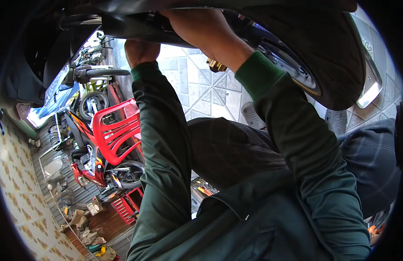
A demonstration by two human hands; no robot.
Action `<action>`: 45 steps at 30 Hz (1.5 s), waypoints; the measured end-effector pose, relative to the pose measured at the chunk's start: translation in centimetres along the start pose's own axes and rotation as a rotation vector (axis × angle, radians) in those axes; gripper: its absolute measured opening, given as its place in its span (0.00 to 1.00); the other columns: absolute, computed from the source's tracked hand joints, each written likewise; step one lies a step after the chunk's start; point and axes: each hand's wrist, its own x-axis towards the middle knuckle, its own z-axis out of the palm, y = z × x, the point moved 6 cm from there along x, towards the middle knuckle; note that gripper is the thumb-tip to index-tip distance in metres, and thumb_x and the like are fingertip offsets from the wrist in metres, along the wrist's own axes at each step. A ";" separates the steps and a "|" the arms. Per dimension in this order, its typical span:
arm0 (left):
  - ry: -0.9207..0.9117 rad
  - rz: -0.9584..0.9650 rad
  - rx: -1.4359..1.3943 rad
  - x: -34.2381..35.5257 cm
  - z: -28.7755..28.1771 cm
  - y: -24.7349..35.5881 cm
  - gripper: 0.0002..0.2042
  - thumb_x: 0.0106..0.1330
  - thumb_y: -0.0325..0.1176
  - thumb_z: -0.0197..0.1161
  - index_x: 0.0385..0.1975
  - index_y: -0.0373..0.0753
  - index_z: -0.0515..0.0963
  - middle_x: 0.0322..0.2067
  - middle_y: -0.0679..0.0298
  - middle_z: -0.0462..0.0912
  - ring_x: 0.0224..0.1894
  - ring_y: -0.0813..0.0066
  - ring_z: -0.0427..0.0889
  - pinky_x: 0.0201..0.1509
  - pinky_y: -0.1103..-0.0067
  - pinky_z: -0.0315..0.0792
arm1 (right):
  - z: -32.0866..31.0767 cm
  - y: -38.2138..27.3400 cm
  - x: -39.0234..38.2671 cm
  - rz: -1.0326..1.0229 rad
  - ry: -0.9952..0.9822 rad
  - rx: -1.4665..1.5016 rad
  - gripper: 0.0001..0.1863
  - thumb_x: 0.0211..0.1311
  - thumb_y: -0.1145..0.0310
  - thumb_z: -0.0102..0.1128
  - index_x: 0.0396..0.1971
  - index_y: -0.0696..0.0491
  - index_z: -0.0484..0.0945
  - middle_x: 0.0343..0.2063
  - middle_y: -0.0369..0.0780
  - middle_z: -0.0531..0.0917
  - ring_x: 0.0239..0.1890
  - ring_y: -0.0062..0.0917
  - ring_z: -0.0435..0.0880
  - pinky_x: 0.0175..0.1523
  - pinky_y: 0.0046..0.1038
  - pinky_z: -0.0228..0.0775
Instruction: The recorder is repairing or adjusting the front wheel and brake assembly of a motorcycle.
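Note:
The dark underside of a motorbike's bodywork (118, 26) spans the top of the view, beside a wheel with a broad black tyre (332, 52). My left hand (141, 53) reaches up to the lower edge of the bodywork, its fingers mostly hidden there. My right hand (201, 30) is raised into the bodywork just to the right, fingertips out of sight behind it. A gold-coloured watch (216, 65) shows at my right wrist. Whether either hand holds anything cannot be seen.
Several parked motorbikes (88, 169), a red plastic chair (110, 126) and a red toolbox (123, 206) are at left, near cluttered parts (79, 226). My bent legs and grey shoes (251, 115) rest over the tiled floor (188, 74). A silver-rimmed object (369, 91) is at right.

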 end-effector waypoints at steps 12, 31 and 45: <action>0.010 0.004 0.035 -1.2 -0.2 0.2 0.20 0.57 0.25 0.55 0.52 0.33 0.72 0.54 0.56 0.75 0.59 0.60 0.71 0.68 0.64 0.58 | 0.0 2.9 -5.8 0.632 -0.629 0.083 0.10 0.66 0.65 0.55 0.37 0.56 0.77 0.31 0.43 0.79 0.34 0.27 0.76 0.40 0.27 0.70; 0.134 0.111 0.067 -0.8 -1.2 0.8 0.19 0.59 0.25 0.51 0.51 0.32 0.73 0.54 0.54 0.75 0.59 0.58 0.70 0.69 0.64 0.57 | -0.8 -1.2 0.5 0.216 -0.171 0.016 0.09 0.61 0.69 0.57 0.41 0.51 0.79 0.38 0.42 0.81 0.42 0.30 0.79 0.49 0.27 0.70; 0.189 0.126 0.178 -1.2 -0.5 0.5 0.19 0.57 0.23 0.52 0.50 0.33 0.74 0.51 0.54 0.77 0.57 0.57 0.72 0.66 0.61 0.59 | 1.3 1.0 -0.5 0.223 -0.122 0.402 0.10 0.68 0.67 0.50 0.41 0.53 0.78 0.34 0.42 0.78 0.38 0.26 0.76 0.43 0.28 0.70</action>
